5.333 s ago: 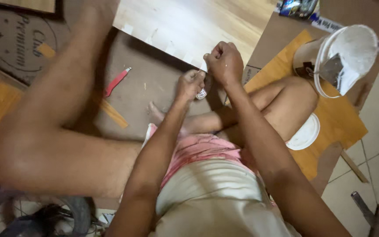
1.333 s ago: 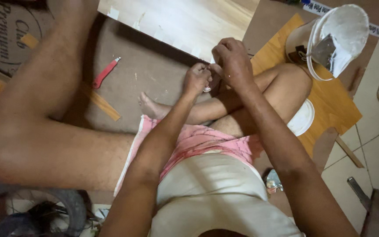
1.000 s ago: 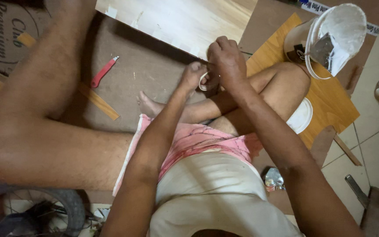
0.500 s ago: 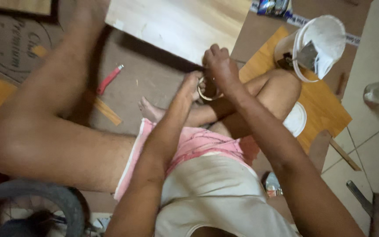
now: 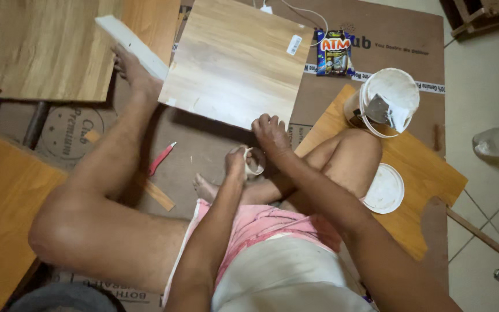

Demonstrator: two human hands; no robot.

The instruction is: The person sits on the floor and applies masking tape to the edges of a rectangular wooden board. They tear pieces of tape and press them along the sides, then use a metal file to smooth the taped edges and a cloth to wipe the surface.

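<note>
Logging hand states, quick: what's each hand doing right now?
Left hand: closed on a small roll of tape.
Right hand: fingers curled, touching the same roll from above; its grip cannot be told.

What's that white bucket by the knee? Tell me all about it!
The bucket is round, white and looks like plastic, smeared inside with white paste. It stands open and upright on an orange-brown board, just past the bent knee. A flat grey tool, perhaps a scraper, leans inside it. Its round white lid lies flat on the same board, nearer the person. Neither hand touches it.
</note>
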